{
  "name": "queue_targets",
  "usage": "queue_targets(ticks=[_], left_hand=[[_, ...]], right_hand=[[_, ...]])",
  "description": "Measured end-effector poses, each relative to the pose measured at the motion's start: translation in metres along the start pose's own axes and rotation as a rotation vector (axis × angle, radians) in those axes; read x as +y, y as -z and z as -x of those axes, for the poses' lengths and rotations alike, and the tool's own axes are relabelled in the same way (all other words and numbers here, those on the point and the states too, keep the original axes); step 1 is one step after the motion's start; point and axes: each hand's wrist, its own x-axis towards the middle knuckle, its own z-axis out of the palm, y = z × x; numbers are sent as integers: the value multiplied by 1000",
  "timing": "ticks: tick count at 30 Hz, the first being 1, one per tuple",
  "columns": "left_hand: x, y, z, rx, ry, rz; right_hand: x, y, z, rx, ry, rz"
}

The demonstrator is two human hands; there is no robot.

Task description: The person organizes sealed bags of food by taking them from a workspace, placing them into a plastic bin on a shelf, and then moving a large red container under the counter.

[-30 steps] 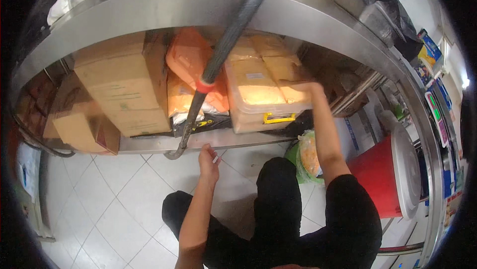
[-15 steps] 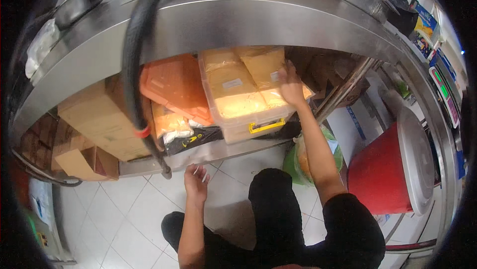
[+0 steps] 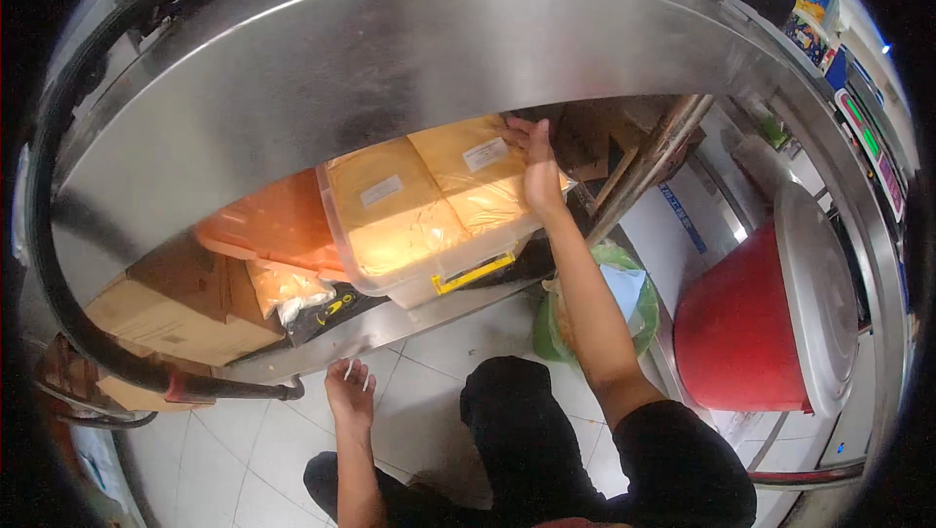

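So the person's crouched under a steel table (image 3: pixel 390 70), working the lower shelf (image 3: pixel 390 325). Right hand (image 3: pixel 534 165) is stretched out to the far-right top corner of a yellow packet (image 3: pixel 478 175) that lies on another yellow packet (image 3: pixel 395 208) in a clear bin (image 3: pixel 429 270) with a yellow latch (image 3: pixel 475 273). Fingers look spread flat on the corner, thumb side tucked toward the bin edge, so I can't tell if that grip is closed on anything or just pressing. Left hand (image 3: pixel 348 393) is low down just near of the shelf edge, fingers loosely spread, holding nothing as far as I can see. My read: this is the reach-and-take-hold stage, nothing lifted. The next move probably needs the fingers hooked round the packet's far edge or the bin rim, with the left hand coming up to the near side, since the bin looks full and heavy. The bin's long axis runs from near-left to far-right, latch end pointing near. It sits mid-shelf between an orange bag (image 3: pixel 278 226) on the left and the table leg (image 3: pixel 648 162) on the right.
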Motion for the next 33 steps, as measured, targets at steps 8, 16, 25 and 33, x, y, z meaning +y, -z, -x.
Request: queue_targets(ticks=[8, 16, 25, 33], left_hand=[[-1, -7, -1, 15, 18, -6], [-2, -5, -2, 32, 11, -11], [-4, 3, -5, -20, -3, 18], [2, 3, -3, -44, -59, 49]], right_hand=[[1, 0, 2, 5, 3, -27], [3, -1, 1, -12, 17, -46], [6, -9, 6, -239, 306, 530], [9, -8, -14, -397, 103, 835]])
